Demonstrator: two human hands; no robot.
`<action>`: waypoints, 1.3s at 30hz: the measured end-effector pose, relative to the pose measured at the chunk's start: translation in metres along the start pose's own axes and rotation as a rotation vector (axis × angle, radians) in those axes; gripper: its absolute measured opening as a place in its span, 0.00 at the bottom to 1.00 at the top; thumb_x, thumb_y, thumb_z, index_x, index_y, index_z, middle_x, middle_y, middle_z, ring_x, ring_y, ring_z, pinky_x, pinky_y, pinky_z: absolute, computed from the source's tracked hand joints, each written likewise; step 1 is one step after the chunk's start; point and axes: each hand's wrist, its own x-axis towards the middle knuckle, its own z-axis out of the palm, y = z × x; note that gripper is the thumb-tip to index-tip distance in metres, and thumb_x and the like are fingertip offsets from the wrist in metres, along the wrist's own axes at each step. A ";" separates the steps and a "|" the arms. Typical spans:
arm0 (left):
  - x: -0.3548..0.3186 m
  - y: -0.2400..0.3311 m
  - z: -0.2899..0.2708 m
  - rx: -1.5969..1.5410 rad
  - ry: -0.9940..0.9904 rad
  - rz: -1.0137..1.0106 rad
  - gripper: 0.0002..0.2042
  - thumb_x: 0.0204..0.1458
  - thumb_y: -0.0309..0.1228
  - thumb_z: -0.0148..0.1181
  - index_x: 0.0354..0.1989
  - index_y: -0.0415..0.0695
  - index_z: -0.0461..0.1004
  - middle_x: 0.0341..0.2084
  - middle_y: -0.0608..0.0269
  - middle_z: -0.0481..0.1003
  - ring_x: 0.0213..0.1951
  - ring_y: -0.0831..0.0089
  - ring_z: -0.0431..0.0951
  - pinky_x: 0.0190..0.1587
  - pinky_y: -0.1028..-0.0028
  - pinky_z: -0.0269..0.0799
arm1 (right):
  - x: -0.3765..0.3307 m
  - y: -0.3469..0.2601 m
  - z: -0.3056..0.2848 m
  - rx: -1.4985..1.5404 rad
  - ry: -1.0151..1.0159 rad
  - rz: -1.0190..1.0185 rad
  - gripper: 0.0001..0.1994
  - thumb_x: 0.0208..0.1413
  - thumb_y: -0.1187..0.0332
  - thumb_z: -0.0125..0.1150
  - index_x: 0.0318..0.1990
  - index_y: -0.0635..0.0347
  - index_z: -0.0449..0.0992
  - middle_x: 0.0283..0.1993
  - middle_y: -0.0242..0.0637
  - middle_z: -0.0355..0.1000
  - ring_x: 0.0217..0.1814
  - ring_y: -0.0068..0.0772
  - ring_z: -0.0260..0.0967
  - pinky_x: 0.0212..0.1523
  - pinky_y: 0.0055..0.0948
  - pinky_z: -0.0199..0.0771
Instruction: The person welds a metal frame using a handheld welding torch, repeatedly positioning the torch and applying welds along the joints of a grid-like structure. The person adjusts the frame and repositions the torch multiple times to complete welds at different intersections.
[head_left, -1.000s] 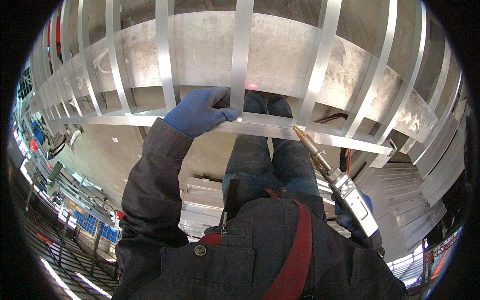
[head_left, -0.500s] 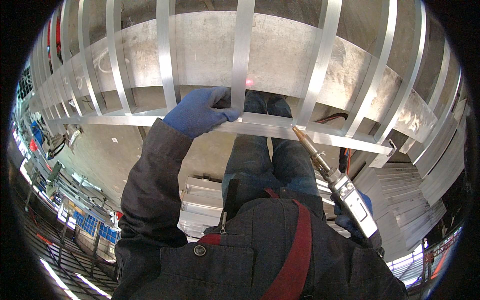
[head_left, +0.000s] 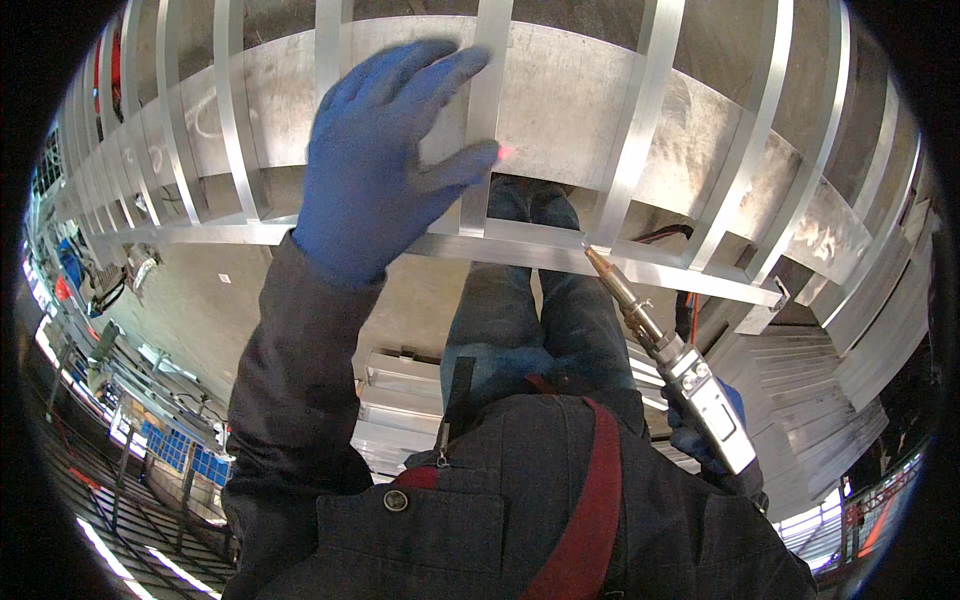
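Head view: the left hand, in a blue glove, is raised with its fingers spread and holds nothing; it hangs in front of the silver metal frame of flat upright slats and long cross bars, and whether it touches the metal cannot be told. A small pink spot of light sits on the frame just beside the tip of one finger. The right hand, also blue-gloved, is mostly hidden behind the grey box-shaped body of a hand-held torch with a slim copper-coloured nozzle; it is wrapped around the tool's lower end. The nozzle tip rests on the near cross bar of the frame, just right of the middle upright slat, where that slat meets the bar. Below the bar the person's legs in blue jeans point downward over a stack of pale metal profiles on the floor. A dark jacket with a red strap fills the lower edge. More stacked metal bars lie at the right.
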 end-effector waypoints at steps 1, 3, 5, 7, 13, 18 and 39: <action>0.004 -0.002 0.006 0.027 -0.015 0.044 0.39 0.50 0.47 0.77 0.69 0.49 0.69 0.65 0.50 0.71 0.66 0.54 0.72 0.68 0.56 0.67 | 0.000 -0.001 0.001 0.010 0.003 0.003 0.37 0.41 0.49 0.87 0.53 0.64 0.79 0.39 0.33 0.81 0.36 0.24 0.79 0.34 0.25 0.78; 0.009 -0.007 0.020 0.083 -0.031 0.070 0.48 0.47 0.53 0.77 0.76 0.52 0.61 0.73 0.51 0.62 0.73 0.53 0.62 0.74 0.53 0.57 | -0.001 -0.003 0.003 -0.008 0.011 -0.016 0.36 0.41 0.46 0.85 0.51 0.64 0.79 0.37 0.33 0.80 0.35 0.26 0.78 0.34 0.26 0.77; 0.010 -0.013 0.031 0.134 -0.074 0.088 0.52 0.44 0.58 0.76 0.78 0.54 0.57 0.76 0.52 0.57 0.76 0.55 0.58 0.76 0.53 0.52 | -0.001 -0.004 0.005 -0.053 0.025 -0.053 0.36 0.42 0.41 0.83 0.47 0.63 0.79 0.35 0.32 0.77 0.34 0.27 0.77 0.34 0.28 0.75; 0.008 -0.020 0.039 0.172 -0.096 0.109 0.54 0.43 0.61 0.75 0.78 0.54 0.56 0.77 0.53 0.55 0.77 0.56 0.55 0.78 0.52 0.48 | -0.002 -0.005 0.007 -0.006 0.046 0.026 0.37 0.42 0.39 0.82 0.47 0.63 0.79 0.34 0.33 0.76 0.33 0.28 0.77 0.35 0.29 0.75; 0.003 -0.032 0.042 0.206 -0.121 0.152 0.56 0.43 0.64 0.73 0.79 0.57 0.53 0.78 0.56 0.52 0.78 0.58 0.54 0.80 0.52 0.45 | -0.005 -0.006 0.002 -0.129 -0.019 -0.021 0.40 0.42 0.39 0.82 0.53 0.63 0.78 0.40 0.36 0.76 0.37 0.30 0.76 0.38 0.31 0.76; 0.003 -0.034 0.040 0.175 -0.135 0.146 0.58 0.41 0.65 0.74 0.80 0.61 0.50 0.79 0.57 0.51 0.78 0.57 0.53 0.80 0.53 0.44 | -0.011 -0.012 -0.009 -0.191 -0.026 0.016 0.42 0.42 0.43 0.84 0.59 0.62 0.74 0.47 0.37 0.74 0.43 0.33 0.76 0.45 0.32 0.78; -0.068 -0.013 0.015 -0.324 -0.610 -0.318 0.15 0.62 0.41 0.63 0.44 0.39 0.80 0.34 0.51 0.81 0.36 0.52 0.82 0.43 0.60 0.78 | -0.010 -0.046 -0.004 0.154 0.062 0.185 0.37 0.44 0.52 0.86 0.57 0.63 0.75 0.40 0.28 0.76 0.40 0.22 0.72 0.41 0.27 0.74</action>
